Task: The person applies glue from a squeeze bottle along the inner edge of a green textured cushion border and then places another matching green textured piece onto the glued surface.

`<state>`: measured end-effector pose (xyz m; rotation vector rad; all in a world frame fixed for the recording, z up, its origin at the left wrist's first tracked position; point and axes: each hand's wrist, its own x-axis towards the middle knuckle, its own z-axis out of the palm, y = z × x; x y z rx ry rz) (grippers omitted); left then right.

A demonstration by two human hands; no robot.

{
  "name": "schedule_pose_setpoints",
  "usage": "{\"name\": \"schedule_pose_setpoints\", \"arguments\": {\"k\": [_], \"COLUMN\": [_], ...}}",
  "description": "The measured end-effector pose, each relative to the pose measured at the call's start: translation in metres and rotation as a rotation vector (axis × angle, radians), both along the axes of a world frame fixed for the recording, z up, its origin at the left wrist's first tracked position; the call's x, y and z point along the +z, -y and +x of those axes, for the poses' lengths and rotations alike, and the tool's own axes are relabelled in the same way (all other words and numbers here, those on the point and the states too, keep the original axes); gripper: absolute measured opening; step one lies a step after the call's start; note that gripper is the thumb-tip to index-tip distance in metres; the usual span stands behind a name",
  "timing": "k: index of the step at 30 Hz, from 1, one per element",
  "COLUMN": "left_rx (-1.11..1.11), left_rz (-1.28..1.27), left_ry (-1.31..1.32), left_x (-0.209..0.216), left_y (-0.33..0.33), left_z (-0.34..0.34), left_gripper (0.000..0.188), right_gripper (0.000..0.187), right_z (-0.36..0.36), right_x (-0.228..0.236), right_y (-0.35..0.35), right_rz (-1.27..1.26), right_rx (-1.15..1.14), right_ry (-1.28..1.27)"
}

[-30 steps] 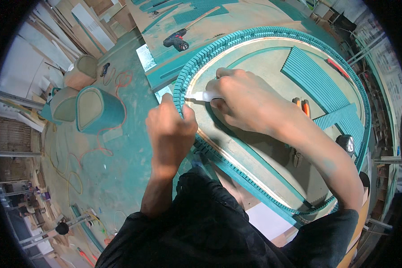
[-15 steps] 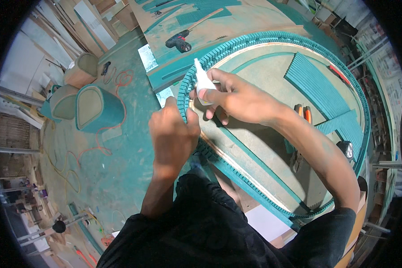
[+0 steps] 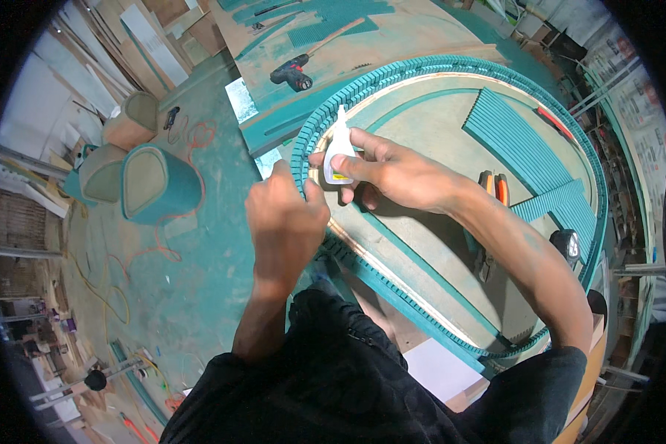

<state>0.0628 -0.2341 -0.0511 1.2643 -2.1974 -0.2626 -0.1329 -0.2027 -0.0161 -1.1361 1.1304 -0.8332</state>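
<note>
My right hand (image 3: 403, 176) is closed around a small white squeeze bottle (image 3: 340, 154) with a narrow nozzle pointing up and away. The bottle is held over the near-left inside edge of a large rounded frame, clad around its rim with a teal slatted strip (image 3: 422, 66). Just left of the bottle, my left hand (image 3: 285, 222) grips the strip's outer edge, thumb to the inside and curled fingers partly hidden. Between the hands, the pale wooden inner rim (image 3: 359, 259) shows beside the slats.
Inside the frame lie teal slatted sheets (image 3: 518, 140), orange-and-black-handled pliers (image 3: 494, 189), a red-handled tool (image 3: 555, 123) and a small black device (image 3: 566, 246). A power drill (image 3: 292, 72) rests on the bench beyond. Rounded teal drums (image 3: 160, 183) and an orange cord (image 3: 197, 135) are on the floor left.
My right hand has turned the bottle more upright and shifted it slightly right and nearer me. My left hand keeps its place on the strip.
</note>
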Motion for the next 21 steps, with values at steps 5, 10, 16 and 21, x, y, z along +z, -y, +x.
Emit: {"name": "schedule_pose_setpoints", "arguments": {"k": [5,10,16,21], "left_rx": [-0.121,-0.085,-0.097,-0.112], "left_rz": [-0.013,0.104,0.243,0.202], "left_ry": [-0.079,0.031,0.194,0.082], "left_x": [-0.004,0.021,0.043,0.029], "left_y": [0.008,0.016,0.035,0.038], "left_z": [0.009,0.01,-0.001,0.0], "left_gripper": [0.028,0.03,0.028,0.032], "right_gripper": [0.03,0.038,0.024,0.022], "right_z": [-0.006,-0.015,-0.019,-0.016], "right_x": [0.013,0.021,0.022,0.019], "right_y": [-0.012,-0.027,-0.059,-0.072], "right_rz": [-0.083,-0.104,-0.263,-0.411], "right_rx": [-0.057,-0.051,-0.091,-0.149], "right_ry": [-0.148,-0.323,-0.551,-0.671]}}
